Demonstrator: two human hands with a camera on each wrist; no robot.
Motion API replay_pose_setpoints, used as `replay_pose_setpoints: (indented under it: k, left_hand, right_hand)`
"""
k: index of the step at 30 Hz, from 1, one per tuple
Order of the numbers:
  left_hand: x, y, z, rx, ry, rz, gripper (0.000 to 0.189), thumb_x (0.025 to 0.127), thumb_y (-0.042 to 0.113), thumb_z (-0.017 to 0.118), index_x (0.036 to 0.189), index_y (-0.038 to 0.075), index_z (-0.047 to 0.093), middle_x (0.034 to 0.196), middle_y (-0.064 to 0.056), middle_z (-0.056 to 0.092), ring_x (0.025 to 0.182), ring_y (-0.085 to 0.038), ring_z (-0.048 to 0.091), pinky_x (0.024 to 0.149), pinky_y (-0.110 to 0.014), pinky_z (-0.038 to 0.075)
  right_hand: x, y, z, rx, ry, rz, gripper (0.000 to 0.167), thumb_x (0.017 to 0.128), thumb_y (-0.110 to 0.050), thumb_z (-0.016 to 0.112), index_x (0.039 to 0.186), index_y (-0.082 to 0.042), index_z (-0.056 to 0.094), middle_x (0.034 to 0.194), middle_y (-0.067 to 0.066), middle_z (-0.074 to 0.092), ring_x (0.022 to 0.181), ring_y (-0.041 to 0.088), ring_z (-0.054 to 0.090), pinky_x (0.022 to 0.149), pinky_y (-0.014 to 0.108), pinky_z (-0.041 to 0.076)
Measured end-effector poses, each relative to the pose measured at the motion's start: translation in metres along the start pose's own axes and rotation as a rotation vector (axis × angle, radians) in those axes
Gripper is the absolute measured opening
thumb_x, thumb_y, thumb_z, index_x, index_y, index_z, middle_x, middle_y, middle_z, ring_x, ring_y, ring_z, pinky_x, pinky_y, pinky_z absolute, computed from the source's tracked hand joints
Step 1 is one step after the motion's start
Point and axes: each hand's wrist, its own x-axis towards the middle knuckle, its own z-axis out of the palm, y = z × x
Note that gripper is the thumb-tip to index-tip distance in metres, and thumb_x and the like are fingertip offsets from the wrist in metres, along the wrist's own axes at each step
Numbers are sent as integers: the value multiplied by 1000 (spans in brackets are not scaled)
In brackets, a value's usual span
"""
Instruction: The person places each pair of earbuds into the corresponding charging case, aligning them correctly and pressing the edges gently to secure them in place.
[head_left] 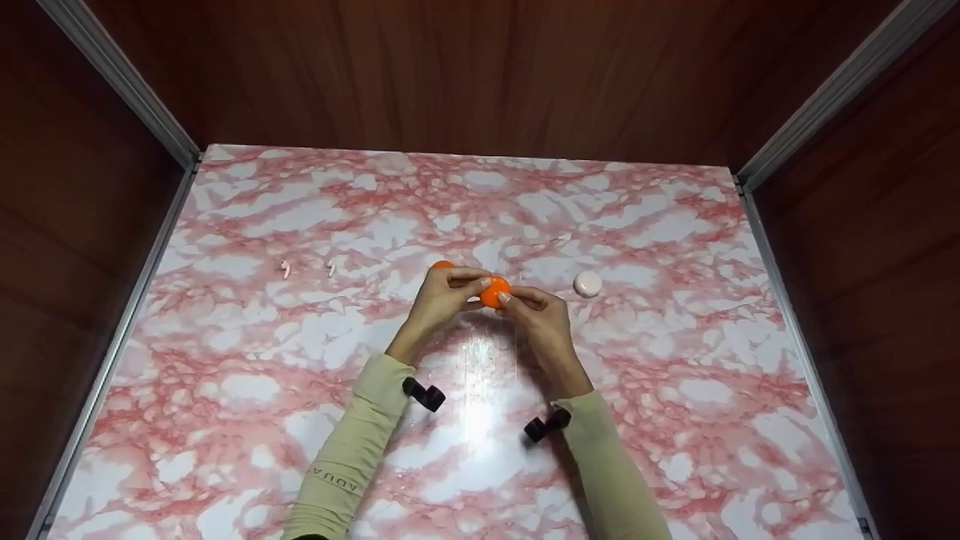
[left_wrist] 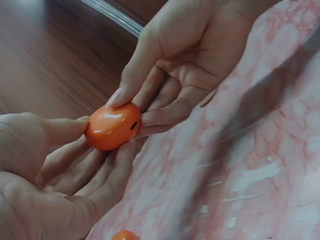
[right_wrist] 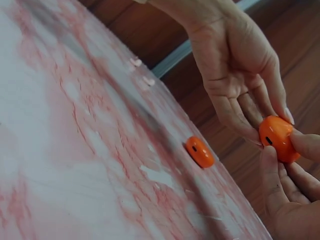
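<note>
Head: we see L hand (head_left: 442, 300) and R hand (head_left: 544, 319) meeting approx. ctr of frame, both pinching one glossy orange earbud case (head_left: 495, 294) btwn fingertips. 2nd orange case (head_left: 442, 264) partly hidden behind L hand. White round case (head_left: 587, 283) just right of R hand, on pink/white marbled tabletop (head_left: 690, 345). Far-left white earbud (head_left: 286, 268) and its neighbour, nearer white earbud (head_left: 331, 268), lie ctr-left.

L wrist: held case ctr-left of frame, L hand in from lower left, R hand from top right, both gripping. We note small black slot (left_wrist: 133, 125) at its right end. 2nd case cut off, btm edge.

R wrist: held case at right side of frame, same two-handed grip. 2nd case on tabletop, ctr-right. Earbuds upper ctr, blurry.
</note>
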Motion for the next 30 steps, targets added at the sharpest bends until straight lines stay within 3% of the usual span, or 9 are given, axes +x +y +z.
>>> replay_pose_setpoints:
  k: [7,13,17,22,30]
  left_hand:
    - [6,-15,1,171,123,46,24,97,17,77,118,5,80,117,-18,76,96,-23,76,88,-49,64]
    - [14,-23,7,278,199,76,25,96,17,78,118,6,81,118,-15,77,99,-24,75,77,-26,61]
    - [20,-29,13,310,250,106,26,95,12,78,119,2,79,120,-17,78,105,-27,77,82,-25,62]
    - [27,-35,20,293,256,87,31,95,7,75,125,-3,74,121,-21,77,110,-33,77,90,-34,64]
    - [33,-39,25,407,271,47,32,96,9,72,127,-1,74,115,-19,79,103,-28,79,82,-31,64]
  right_hand:
    - [13,1,2,-61,54,34,26,92,-8,81,113,5,75,106,18,80,91,23,80,93,46,64]
    - [26,3,2,-99,80,45,24,92,-4,79,112,8,74,98,18,80,83,21,79,88,44,65]
    - [36,4,2,-126,107,69,26,92,-2,78,114,10,73,93,15,79,79,18,79,84,38,66]
    - [45,4,3,-187,136,66,25,91,0,78,111,13,72,84,10,77,74,14,77,75,30,66]
    - [54,6,3,-241,139,79,18,91,2,77,103,13,72,77,9,75,70,17,77,71,31,66]
